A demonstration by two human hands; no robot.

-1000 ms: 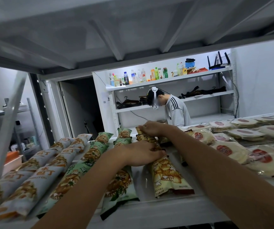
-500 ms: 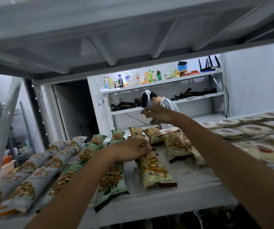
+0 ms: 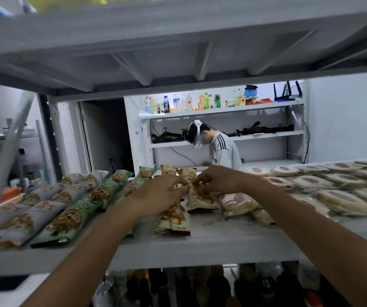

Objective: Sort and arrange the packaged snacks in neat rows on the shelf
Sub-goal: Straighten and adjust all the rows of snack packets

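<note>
1. The right hand has its fingers curled, pinching the far end of a yellow packet. The packet lies flat on the white shelf, a little askew.
2. Just left of that packet, the left hand lies palm down with its fingers fairly straight on the row that ends in the front yellow packet. It seems to press rather than grip, though blur leaves this unsure.
3. To do this step well, I would hold the finished row down with the left hand. The right hand can then slide the pinched packet until its long edge runs parallel to that row and the ends line up.
4. Pull gently by the sealed end, since the film is probably slippery.
5. Further left of the packet lie green packets, then grey packets, all in long tidy columns.
6. Right of the packet, pale packets with a red round print crowd together more loosely. The nearest one touches it.
7. The shelf is painted metal, with small specks in front of the packet. Another shelf board hangs close overhead.
8. Behind the packet, a person bends at a white rack topped with bottles.
</note>
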